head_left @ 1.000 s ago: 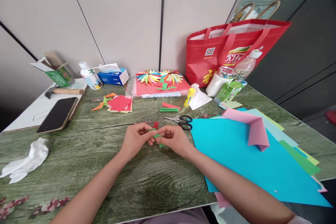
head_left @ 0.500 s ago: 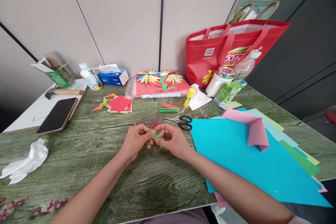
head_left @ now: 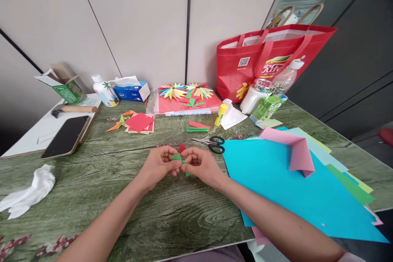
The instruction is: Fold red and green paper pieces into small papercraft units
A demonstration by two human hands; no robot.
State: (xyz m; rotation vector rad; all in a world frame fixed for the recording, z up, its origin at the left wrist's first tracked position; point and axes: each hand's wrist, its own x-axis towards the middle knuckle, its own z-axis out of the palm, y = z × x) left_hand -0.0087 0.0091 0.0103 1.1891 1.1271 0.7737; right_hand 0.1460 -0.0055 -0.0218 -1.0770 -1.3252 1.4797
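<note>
Pinched between my two hands, just above the table, is a small green and red folded paper piece. My left hand grips its left side with thumb and fingers. On the other side my right hand is closed on it, fingertips almost meeting those of the left. A red tab sticks up at the back, and a green end shows below the right fingers; the rest is hidden by the fingers. Beyond my hands lie black-handled scissors and loose green and red paper strips.
Large blue paper with coloured sheets covers the right side. A yellow glue stick, a red bag and a packet with paper stars stand farther back. Red paper squares, a phone and crumpled tissue lie left.
The green part of the folded paper has turned, so a flat green face now shows by my left thumb. Both hands stay in nearly the same place.
</note>
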